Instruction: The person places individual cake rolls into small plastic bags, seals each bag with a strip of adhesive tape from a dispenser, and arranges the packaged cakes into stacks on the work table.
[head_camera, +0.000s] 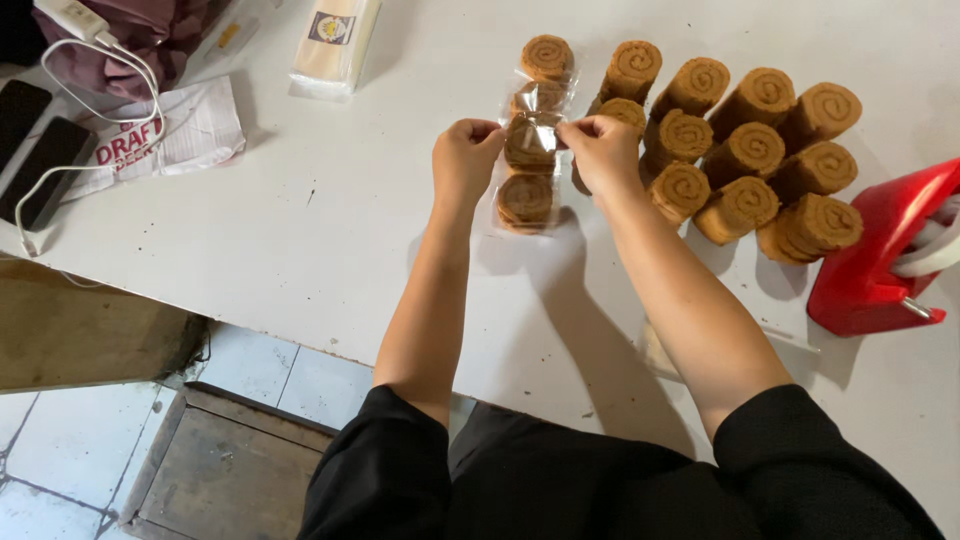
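hands pinching clear packet (528, 150) edges, left fingers (478, 132), right fingers (583, 128), brown rolls (745, 152) just right, bare table (330, 220) left

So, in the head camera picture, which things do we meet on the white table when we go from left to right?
Two dark phones → white charger cable → flat cream packet → left hand → clear bag of roll slices → right hand → pile of brown swirl rolls → red tape dispenser.

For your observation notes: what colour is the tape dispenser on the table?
Red tape dispenser, at the table's right edge; head view shows it best.
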